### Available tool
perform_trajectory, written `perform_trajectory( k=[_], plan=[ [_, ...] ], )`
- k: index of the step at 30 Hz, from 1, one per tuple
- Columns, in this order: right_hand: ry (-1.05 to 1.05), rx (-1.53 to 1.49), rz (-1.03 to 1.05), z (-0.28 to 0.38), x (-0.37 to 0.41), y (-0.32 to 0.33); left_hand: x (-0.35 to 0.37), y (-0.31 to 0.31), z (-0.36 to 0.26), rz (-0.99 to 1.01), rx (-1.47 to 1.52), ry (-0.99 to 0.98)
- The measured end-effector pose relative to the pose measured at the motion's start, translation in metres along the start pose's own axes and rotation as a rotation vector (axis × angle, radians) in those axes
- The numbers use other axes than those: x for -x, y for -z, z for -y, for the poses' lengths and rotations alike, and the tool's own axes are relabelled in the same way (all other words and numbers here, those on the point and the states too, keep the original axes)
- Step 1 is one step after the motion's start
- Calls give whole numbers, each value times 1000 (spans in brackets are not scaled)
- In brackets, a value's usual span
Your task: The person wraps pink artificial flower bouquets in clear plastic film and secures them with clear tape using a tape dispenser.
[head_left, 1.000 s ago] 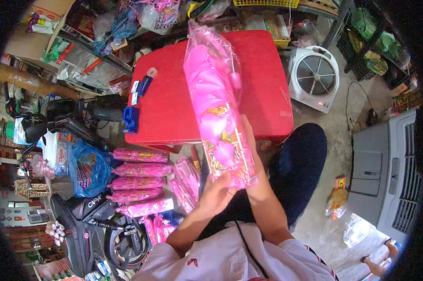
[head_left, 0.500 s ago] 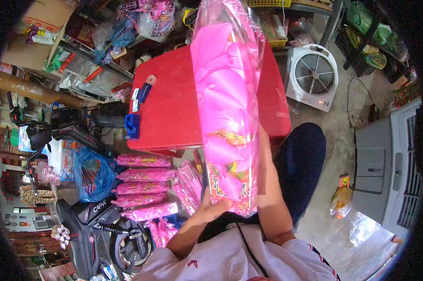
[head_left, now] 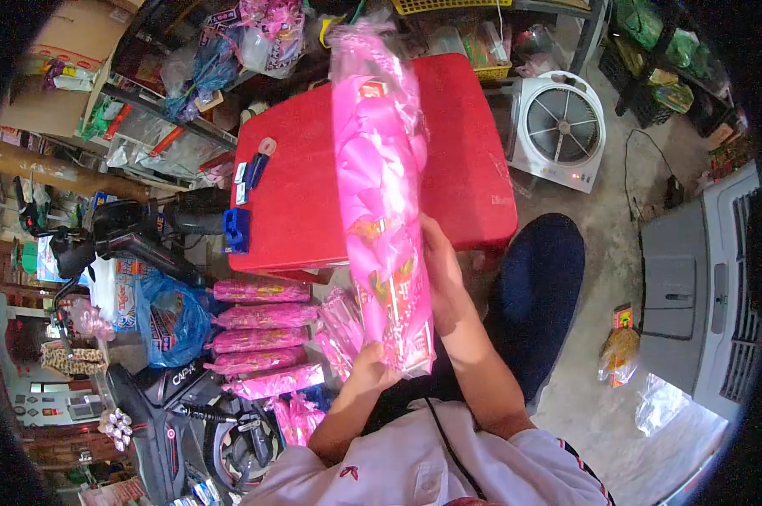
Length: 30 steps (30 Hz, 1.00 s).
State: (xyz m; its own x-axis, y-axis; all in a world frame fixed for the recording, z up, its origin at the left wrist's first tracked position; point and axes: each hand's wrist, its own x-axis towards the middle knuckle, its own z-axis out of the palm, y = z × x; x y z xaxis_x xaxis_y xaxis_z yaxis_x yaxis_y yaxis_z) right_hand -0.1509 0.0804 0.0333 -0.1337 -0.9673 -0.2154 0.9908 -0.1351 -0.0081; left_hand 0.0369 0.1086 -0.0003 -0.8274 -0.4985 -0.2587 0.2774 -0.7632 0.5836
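A long pink package point(head_left: 379, 185) in clear wrap is held upright in front of me, its far end over the red table point(head_left: 292, 202). My left hand point(head_left: 374, 369) grips its near end at the lower left, thumb on the wrap. My right hand point(head_left: 441, 268) is wrapped round its right side, with its fingers partly hidden behind the package. Several similar pink packages point(head_left: 261, 316) lie in a row to the left, and more pink wrapped pieces point(head_left: 339, 333) lie close to my left hand.
Blue and white small items point(head_left: 256, 169) and a blue tape dispenser point(head_left: 236, 230) sit on the table's left side. A box fan point(head_left: 560, 131) stands beyond its right edge. A motorbike point(head_left: 157, 422) and a blue plastic bag point(head_left: 170, 316) are at the left.
The package has moved left and away from my face, turning slightly so its printed side shows differently. Both hands still hold it, and my right hand has shifted left with it.
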Motion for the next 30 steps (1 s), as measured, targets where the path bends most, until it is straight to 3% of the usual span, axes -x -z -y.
perform_trajectory(
  k=[3, 4, 6, 7, 9, 12, 17, 21, 24, 28, 30],
  plan=[
    [255, 261, -163, -8, 15, -19, -6, -12, -2, -53, 42, 20],
    [225, 272, -209, -6, 14, -14, -8, -17, -3, -92, 42, 38],
    [169, 294, -300, 1, 8, -6, -12, -16, -9, 12, 126, 83],
    [328, 363, -416, -3, 10, -14, -14, -12, -11, 67, 200, 95],
    [435, 425, -384, -3, 7, -6, -19, -1, -12, 202, 338, 113],
    [583, 560, -342, 5, 5, 2, -22, 7, -17, 195, 312, 212],
    [731, 689, -396, 21, 3, 11, -33, 0, -23, 242, 220, 176],
    [827, 867, -383, 31, 8, 11, -41, -9, -36, 32, -43, 65],
    [849, 1189, -433, 46, 20, 13, -54, -3, -49, -129, -368, -175],
    [953, 1505, -388, 43, 29, -4, -72, -27, -73, -7, -647, -278],
    [971, 1610, -349, 36, 32, -11, -89, -36, -79, -32, -630, -285]
  ],
)
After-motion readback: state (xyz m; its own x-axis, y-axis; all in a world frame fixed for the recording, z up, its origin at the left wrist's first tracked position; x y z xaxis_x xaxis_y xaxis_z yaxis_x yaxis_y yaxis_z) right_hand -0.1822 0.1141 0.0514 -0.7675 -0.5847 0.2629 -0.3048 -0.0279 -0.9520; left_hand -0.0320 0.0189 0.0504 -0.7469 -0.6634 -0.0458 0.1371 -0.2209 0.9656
